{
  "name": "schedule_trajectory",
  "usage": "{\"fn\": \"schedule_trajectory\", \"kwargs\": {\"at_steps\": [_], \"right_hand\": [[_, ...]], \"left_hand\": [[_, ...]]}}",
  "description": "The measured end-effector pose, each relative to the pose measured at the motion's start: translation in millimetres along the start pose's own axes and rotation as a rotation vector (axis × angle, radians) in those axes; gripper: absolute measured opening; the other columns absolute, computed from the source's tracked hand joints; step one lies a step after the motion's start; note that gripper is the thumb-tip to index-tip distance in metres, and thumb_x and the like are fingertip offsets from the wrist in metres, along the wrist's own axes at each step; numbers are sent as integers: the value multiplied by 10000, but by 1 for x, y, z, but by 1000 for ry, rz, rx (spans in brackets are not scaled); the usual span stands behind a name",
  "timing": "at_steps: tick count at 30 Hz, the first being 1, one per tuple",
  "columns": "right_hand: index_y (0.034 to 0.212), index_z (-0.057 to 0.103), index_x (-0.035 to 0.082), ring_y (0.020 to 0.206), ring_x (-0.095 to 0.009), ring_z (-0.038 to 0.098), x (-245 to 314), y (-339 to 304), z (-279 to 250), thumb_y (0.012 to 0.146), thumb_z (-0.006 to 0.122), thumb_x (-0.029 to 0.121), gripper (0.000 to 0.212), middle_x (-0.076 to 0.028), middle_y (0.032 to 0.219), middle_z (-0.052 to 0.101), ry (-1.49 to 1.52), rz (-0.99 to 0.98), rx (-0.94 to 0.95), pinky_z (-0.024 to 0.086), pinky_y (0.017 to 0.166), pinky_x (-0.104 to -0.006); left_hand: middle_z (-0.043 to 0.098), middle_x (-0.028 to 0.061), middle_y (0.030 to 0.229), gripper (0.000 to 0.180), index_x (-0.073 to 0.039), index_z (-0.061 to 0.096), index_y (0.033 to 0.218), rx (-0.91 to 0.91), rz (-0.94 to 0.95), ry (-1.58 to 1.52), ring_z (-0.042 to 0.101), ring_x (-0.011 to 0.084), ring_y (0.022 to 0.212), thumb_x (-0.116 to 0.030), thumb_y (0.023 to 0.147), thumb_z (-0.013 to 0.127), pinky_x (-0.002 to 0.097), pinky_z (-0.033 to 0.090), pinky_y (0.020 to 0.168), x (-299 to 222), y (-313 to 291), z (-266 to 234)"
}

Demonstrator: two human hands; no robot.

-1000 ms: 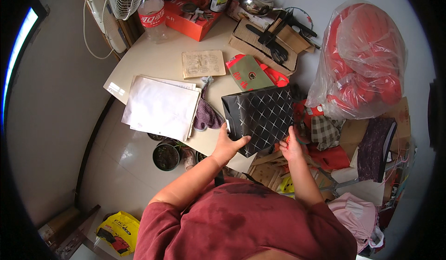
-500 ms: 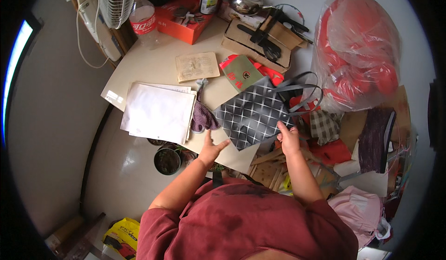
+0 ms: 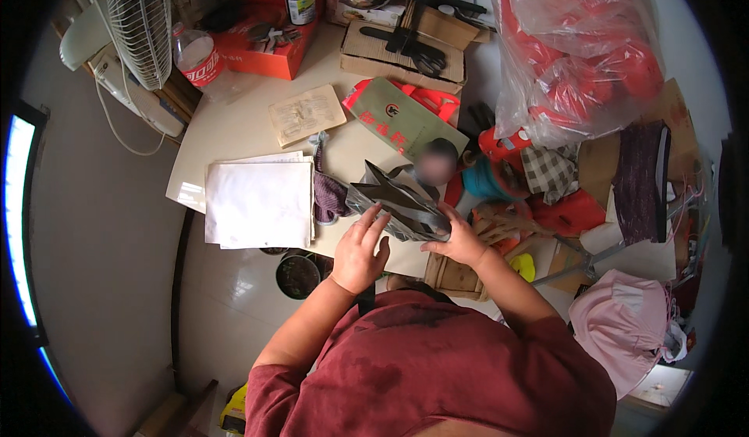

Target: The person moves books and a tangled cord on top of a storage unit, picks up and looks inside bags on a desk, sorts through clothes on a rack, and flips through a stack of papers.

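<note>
A black tote bag with a white grid pattern (image 3: 394, 203) stands tilted at the table's near edge, its mouth turned up and parted so its dark inside shows. My right hand (image 3: 460, 242) grips the bag's right end, thumb on the near side. At the near left side, my left hand (image 3: 360, 251) rests stretched fingers against the bag, with the thumb apart. A purple knitted cloth (image 3: 331, 197) lies just left of the bag. Behind it is a green and red gift bag (image 3: 402, 117). The bag's handles are hard to make out.
White papers (image 3: 259, 203) and an old booklet (image 3: 307, 115) lie on the table (image 3: 242, 121). Farther back are a red box (image 3: 265, 58), a cardboard box (image 3: 406, 66) and a plastic bottle (image 3: 199, 58). A plastic-wrapped red bundle (image 3: 577, 55) stands right; a flowerpot (image 3: 298, 275) sits below the table.
The tote bag has gone from lying flat and spread out to standing with its mouth parted, nearer me. My left hand has come onto it; the right hand has moved slightly left. The view has shifted.
</note>
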State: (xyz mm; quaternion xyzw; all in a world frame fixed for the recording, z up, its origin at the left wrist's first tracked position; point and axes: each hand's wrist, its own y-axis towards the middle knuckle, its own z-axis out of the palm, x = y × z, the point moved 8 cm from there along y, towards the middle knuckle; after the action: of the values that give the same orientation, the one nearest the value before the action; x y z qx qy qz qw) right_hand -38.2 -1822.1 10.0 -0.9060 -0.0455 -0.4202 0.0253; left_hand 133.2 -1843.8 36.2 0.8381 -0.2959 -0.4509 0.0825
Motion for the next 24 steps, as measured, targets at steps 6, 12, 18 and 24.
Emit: {"fn": "schedule_trajectory", "kwargs": {"at_steps": [6,12,18,24], "right_hand": [[1194,337,11,1040,-125,395,-26,-15,6,668,694,173,656,-67,1111,424,752,218,132,355,845,-264],[1143,424,37,678,-67,414,-17,-4,-6,681,683,192,552,-41,1023,483,499,155,110,392,608,-178],[965,555,24,722,-199,546,8,4,-18,678,661,200,352,-113,925,538,99,-32,-90,445,604,-263],[790,619,65,654,-212,567,-11,14,-44,717,595,190,147,-71,772,581,-105,75,-342,446,581,-279]], "left_hand": [[437,145,1042,454,-89,471,1096,268,107,295,490,266,820,-100,648,545,357,434,688,-3,3,24],[456,133,988,328,-50,513,995,163,138,280,496,258,786,-85,673,558,334,432,666,-2,-14,17],[471,109,974,310,-32,522,953,166,132,264,495,252,786,-45,644,543,323,437,673,-3,-16,16],[488,109,921,283,-20,539,833,170,202,289,498,265,804,-6,550,542,327,440,678,-3,-27,11]]}}
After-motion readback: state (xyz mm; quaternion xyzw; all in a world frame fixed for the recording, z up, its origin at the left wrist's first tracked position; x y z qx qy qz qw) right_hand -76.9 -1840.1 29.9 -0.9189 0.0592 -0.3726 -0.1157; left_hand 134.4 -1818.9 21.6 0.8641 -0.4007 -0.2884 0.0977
